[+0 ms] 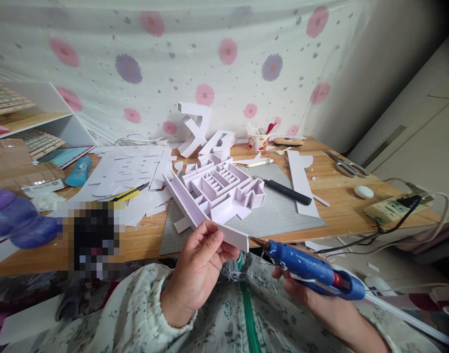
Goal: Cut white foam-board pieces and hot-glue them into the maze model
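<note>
Pinched in my left hand (200,264) is a long white foam-board piece (185,196), bent at a corner, with one arm reaching up and left over the mat and a short arm pointing right. My right hand (301,291) grips a blue hot glue gun (308,267) with a white glue stick in its back. The gun's nozzle is at the right end of the short arm; whether it touches cannot be made out. Just beyond stands a white foam-board character shape (217,181) with many small walled compartments, on the grey cutting mat (283,215).
Behind stand more white foam-board shapes (195,130) and a paper cup (258,139). A black-handled knife (288,191), scissors (347,166) and a power strip (397,208) are on the right. Cut sheets (114,171), a yellow cutter (130,192) and a blue tube (79,171) lie left.
</note>
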Action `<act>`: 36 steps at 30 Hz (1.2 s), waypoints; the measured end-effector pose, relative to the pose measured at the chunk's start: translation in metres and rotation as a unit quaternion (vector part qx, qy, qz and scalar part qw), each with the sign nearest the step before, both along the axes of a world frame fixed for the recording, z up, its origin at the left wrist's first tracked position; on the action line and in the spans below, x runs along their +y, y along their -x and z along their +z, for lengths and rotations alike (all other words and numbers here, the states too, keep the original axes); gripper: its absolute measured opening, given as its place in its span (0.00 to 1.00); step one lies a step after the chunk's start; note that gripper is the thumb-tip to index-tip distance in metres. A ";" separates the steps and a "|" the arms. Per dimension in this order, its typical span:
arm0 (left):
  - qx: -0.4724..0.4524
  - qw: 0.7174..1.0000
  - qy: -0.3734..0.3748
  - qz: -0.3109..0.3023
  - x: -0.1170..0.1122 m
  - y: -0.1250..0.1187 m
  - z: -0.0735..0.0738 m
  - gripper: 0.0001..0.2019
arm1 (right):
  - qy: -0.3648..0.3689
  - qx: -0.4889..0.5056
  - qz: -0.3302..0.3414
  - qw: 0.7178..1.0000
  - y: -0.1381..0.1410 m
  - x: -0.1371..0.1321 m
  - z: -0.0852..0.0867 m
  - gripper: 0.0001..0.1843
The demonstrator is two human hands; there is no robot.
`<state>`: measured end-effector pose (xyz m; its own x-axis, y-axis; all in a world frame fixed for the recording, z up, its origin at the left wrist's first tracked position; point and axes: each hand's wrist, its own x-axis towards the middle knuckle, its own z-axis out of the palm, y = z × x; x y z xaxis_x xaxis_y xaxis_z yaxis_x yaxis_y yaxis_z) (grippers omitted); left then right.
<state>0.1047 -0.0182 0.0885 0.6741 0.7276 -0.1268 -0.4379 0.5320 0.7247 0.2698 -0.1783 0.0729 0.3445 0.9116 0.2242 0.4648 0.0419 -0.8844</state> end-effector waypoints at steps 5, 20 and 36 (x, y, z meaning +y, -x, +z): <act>0.003 1.000 -0.001 0.001 -0.001 0.001 0.000 0.13 | 0.001 0.040 -0.001 0.999 0.000 -0.001 -0.002 0.11; -0.001 1.000 0.000 0.004 -0.001 0.001 -0.001 0.12 | 0.013 0.038 -0.031 0.999 0.000 -0.003 -0.002 0.13; 0.009 1.000 -0.004 0.009 0.000 0.000 0.005 0.14 | 0.022 0.054 -0.044 0.997 0.002 -0.004 -0.003 0.14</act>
